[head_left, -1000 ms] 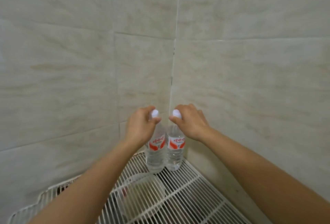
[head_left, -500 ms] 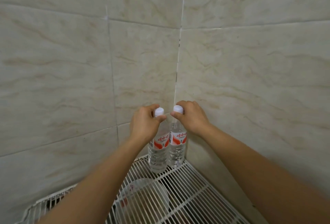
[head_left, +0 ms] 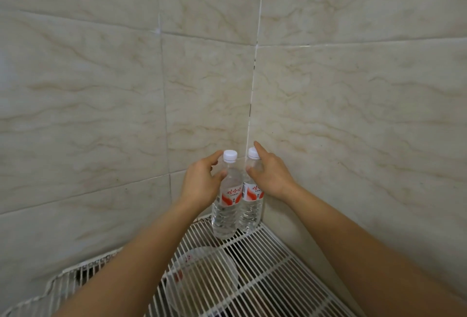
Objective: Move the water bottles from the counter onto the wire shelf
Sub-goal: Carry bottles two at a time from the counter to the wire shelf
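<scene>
Two clear water bottles with white caps and red-and-white labels stand upright side by side on the white wire shelf [head_left: 283, 263], in the tiled corner. My left hand [head_left: 201, 185] is beside the left bottle [head_left: 225, 215], fingers spread, thumb tip touching its shoulder. Against the neck of the right bottle [head_left: 250, 213] rests my right hand [head_left: 271, 177], index finger stretched up past the cap, thumb apart. Both caps are uncovered.
Beige marbled tile walls [head_left: 353, 114] close in the shelf at the back and right. A round clear bowl [head_left: 202, 281] shows through the wires below the bottles. The shelf's raised wavy rim [head_left: 63, 278] runs along the left.
Both hands were pinched on the bottle caps; now the fingers have come off the caps and spread, slipping lower beside the necks. The bottles stay standing in the corner.
</scene>
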The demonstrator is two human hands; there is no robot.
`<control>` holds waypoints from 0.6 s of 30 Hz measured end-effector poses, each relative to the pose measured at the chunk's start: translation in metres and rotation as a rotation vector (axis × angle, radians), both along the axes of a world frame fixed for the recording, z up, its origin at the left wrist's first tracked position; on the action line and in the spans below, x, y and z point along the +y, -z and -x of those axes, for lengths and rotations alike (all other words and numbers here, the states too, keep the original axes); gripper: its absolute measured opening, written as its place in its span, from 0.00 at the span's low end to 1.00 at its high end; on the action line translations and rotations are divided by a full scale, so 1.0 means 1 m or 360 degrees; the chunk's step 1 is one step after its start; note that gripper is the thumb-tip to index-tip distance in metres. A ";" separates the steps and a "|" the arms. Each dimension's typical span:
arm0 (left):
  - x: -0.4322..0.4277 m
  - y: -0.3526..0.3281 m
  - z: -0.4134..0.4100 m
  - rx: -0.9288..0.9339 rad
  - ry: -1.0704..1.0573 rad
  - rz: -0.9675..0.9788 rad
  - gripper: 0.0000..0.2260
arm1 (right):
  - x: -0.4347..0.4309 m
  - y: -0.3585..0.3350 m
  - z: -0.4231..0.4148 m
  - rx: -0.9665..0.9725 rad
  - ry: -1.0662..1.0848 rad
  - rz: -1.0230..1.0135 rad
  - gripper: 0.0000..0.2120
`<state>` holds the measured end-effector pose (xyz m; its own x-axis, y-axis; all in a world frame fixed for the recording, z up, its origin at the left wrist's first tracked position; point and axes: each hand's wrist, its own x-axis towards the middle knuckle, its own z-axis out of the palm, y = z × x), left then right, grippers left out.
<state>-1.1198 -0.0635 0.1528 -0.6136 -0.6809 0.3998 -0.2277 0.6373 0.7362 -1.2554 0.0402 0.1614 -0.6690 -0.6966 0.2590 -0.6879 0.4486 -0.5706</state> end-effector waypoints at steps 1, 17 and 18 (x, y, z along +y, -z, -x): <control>0.002 0.002 -0.007 -0.0008 -0.0016 -0.0007 0.23 | 0.004 0.003 -0.003 0.0028 0.0015 0.0022 0.34; 0.112 0.048 -0.280 -0.0375 -0.0543 0.0122 0.19 | 0.084 0.061 -0.232 0.0037 -0.0635 -0.0007 0.23; 0.122 0.054 -0.305 -0.0410 -0.0588 0.0100 0.20 | 0.087 0.067 -0.255 0.0045 -0.0713 -0.0049 0.24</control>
